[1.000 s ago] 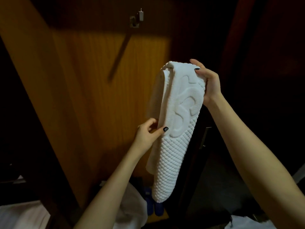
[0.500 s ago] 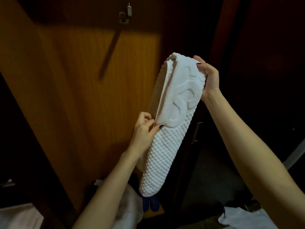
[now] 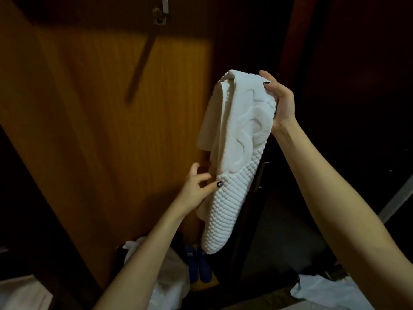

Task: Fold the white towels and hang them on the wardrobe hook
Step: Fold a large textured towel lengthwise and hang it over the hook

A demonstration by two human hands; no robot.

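Towel [image 3: 237, 153] hangs from right hand [image 3: 281, 104] grip, left hand [image 3: 196, 189] touching its edge

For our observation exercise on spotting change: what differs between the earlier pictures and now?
The left hand has loosened its pinch on the white towel: its fingers now spread, with the thumb touching the towel's edge. The right hand still grips the folded top, and the towel stays off the hook.
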